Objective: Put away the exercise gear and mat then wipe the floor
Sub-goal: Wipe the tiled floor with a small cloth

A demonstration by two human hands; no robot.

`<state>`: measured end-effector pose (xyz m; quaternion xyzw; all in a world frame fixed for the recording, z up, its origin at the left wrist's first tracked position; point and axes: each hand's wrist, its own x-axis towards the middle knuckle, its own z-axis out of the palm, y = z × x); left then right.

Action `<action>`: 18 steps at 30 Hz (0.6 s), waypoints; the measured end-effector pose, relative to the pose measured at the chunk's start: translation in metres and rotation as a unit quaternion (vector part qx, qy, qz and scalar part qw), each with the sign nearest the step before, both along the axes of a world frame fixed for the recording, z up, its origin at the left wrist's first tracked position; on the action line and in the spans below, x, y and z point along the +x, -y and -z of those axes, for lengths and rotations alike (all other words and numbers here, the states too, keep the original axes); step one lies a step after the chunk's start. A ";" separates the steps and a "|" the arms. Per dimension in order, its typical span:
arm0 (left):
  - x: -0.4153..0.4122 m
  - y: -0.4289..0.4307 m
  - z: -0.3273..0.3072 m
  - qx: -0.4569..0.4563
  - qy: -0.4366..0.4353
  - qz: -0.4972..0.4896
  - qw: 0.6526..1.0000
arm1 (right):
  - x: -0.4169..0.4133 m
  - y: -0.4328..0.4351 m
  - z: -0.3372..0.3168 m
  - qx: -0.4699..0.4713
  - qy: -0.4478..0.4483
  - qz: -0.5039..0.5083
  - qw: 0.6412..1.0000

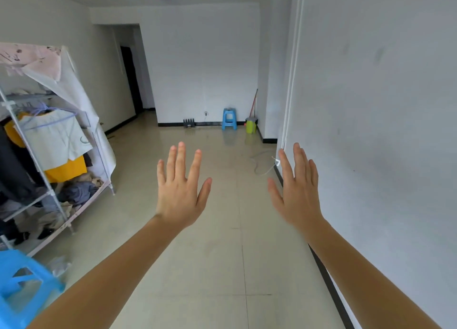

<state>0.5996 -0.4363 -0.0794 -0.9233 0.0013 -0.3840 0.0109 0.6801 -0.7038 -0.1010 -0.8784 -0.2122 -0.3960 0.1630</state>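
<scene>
Both my hands are raised in front of me over the beige tiled floor [222,254], fingers straight and spread, holding nothing. My left hand [179,192] is at the centre, my right hand [296,192] is beside the right wall. A red-handled mop [254,103] leans in the far corner above a green bucket [251,125]. A dark rack of dumbbells [189,124] stands against the far wall. No mat is in view.
A fabric wardrobe rack [49,155] full of clothes lines the left wall. One blue plastic stool [229,119] stands by the far wall, another blue stool [22,284] is at my lower left. A white cable [262,163] lies on the floor near the right wall.
</scene>
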 end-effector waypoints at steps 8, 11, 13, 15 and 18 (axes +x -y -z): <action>0.227 -0.056 -0.032 0.001 -0.021 -0.044 0.999 | 0.250 -0.057 -0.030 -0.002 -0.042 -0.016 0.999; 0.296 -0.087 -0.029 -0.013 -0.020 -0.057 0.998 | 0.328 -0.091 -0.033 0.001 -0.052 -0.028 0.998; 0.349 -0.111 -0.023 -0.012 -0.019 -0.061 0.998 | 0.382 -0.117 -0.031 -0.011 -0.045 -0.046 0.998; 0.405 -0.136 -0.015 -0.017 -0.013 -0.063 0.998 | 0.442 -0.145 -0.025 -0.019 -0.034 -0.056 0.998; 0.495 -0.179 -0.003 -0.014 -0.006 -0.062 0.998 | 0.536 -0.189 -0.016 -0.028 -0.030 -0.060 0.997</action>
